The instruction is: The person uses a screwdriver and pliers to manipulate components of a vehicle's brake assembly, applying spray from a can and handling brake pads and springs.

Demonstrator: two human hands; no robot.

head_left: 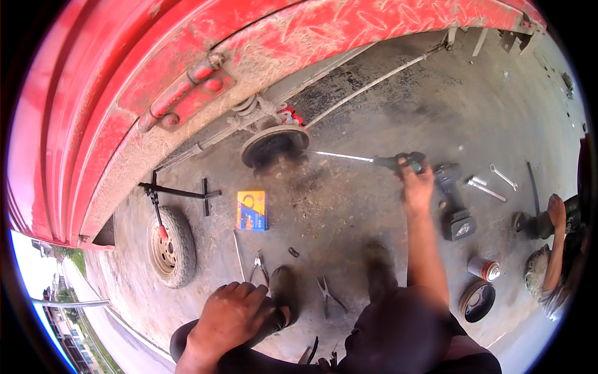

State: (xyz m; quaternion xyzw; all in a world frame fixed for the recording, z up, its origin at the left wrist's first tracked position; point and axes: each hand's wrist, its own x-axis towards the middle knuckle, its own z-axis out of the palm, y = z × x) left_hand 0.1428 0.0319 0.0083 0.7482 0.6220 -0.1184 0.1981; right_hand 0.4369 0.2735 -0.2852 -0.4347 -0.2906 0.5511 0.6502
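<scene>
My right hand grips a long screwdriver by its dark green and black handle, the thin metal shaft pointing left. Its tip reaches the edge of the round, dark wheel hub assembly under the red vehicle. Blur hides whether the tip touches the hub. Over my bent left knee rests my left hand, fingers curled and fingertips mostly hidden; I see nothing held in it. Pliers lie on the ground between my feet, and a second pair of pliers sits by my left foot.
Overhead hangs the vehicle's red side panel. A wheel, a black cross-shaped wrench and a yellow-blue box lie left. To the right are a cordless power tool, wrench, spray can, metal ring and another person's arm.
</scene>
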